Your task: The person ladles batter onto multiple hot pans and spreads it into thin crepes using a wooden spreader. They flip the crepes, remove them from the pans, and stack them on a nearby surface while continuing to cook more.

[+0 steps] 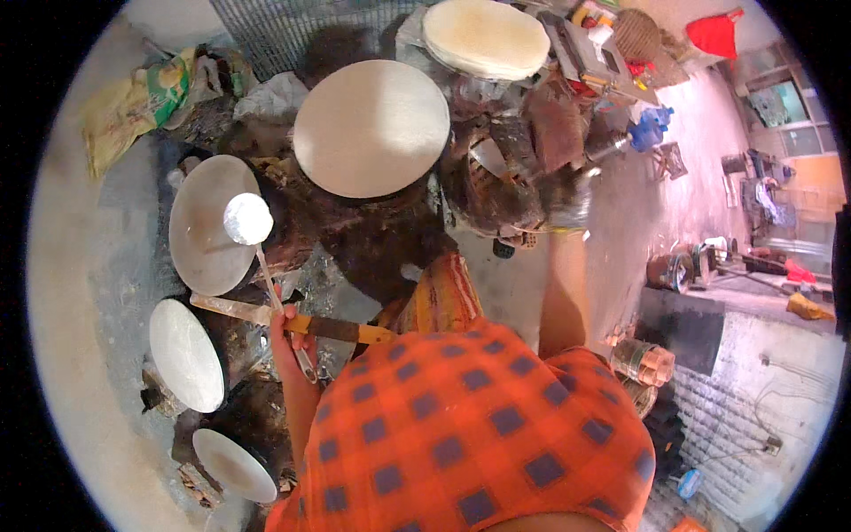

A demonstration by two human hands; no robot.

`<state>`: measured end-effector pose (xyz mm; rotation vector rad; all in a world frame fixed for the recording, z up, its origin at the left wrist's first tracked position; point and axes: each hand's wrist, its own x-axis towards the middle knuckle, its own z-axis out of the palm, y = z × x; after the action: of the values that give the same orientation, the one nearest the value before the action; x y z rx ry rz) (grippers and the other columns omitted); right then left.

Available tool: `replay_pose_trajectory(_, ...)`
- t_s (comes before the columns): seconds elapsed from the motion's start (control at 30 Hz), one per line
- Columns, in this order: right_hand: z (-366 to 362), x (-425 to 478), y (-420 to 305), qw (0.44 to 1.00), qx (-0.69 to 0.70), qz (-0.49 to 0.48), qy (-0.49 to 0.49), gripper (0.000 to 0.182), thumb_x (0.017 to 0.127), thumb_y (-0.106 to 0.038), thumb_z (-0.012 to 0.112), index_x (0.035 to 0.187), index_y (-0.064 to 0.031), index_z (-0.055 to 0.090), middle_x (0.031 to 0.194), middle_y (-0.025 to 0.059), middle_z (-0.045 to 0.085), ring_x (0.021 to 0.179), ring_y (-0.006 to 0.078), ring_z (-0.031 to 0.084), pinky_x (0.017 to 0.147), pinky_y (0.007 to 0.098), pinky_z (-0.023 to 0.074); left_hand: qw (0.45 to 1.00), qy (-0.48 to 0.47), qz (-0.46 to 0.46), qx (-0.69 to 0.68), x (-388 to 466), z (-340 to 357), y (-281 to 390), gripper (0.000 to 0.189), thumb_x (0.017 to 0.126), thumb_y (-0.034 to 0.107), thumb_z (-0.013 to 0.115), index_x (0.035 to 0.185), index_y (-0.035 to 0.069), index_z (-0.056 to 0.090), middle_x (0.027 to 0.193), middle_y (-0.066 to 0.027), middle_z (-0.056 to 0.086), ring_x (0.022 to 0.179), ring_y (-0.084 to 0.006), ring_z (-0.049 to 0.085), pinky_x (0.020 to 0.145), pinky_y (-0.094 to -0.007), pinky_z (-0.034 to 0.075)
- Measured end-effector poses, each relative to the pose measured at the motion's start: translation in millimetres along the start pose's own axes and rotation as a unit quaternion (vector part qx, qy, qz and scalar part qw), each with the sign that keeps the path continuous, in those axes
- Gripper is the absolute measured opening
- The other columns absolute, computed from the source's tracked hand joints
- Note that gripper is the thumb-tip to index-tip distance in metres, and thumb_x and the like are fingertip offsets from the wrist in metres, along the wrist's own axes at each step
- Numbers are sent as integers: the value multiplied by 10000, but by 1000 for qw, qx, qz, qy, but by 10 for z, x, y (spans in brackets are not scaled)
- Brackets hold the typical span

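Note:
My left hand (292,336) is closed around the handle of a long metal ladle (248,219) and also grips a flat wooden blade tool (233,308) with a yellow-and-dark handle. Something bright white shows in the ladle's bowl, which appears over a round, shallow grey pan (199,259) at the left. Nearer my body on that side are a pan with a white surface (186,356) and a greyish round pan (234,465). Ahead lies a large, pale round plate or griddle (372,130). My right hand cannot be seen; an orange checked garment (479,425) fills the lower middle.
A stack of pale, thin rounds (485,40) stands at the top. Right of the large plate sit dark, cluttered vessels (498,193). A yellow-green sack (133,113) lies upper left. Blue plastic bottles (650,128) and metal containers (670,271) are on the right.

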<state>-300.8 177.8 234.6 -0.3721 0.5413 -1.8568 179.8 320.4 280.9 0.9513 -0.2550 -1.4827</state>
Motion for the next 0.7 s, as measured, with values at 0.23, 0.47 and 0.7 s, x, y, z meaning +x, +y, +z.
replay_pose_trajectory(0.23,197,-22,1612,937,-11,299,-178,584,966,-367,481,1445,-86,301,1436,91,415,1299,244,404,1085,401,354,998,32,29,-48,-264,-168,81,444,997,199,420,1422,96,339,819,40,540,420,-16,379,360,-175,394)
replay_pose_trajectory(0.47,1623,-174,2022,901,2,322,-292,861,745,-556,688,1432,-161,349,1363,107,471,1182,405,486,941,603,421,986,126,104,-44,-654,-561,207,432,973,185,439,1399,132,383,786,46,508,415,-32,366,360,-174,358)
replay_pose_trajectory(0.7,2598,-458,2383,847,-115,346,-387,494,768,-192,738,1206,-68,545,1125,115,603,1019,280,587,873,429,493,965,150,195,-86,-1035,-840,265,531,934,173,496,1433,94,332,825,27,512,460,-43,357,408,-188,329)
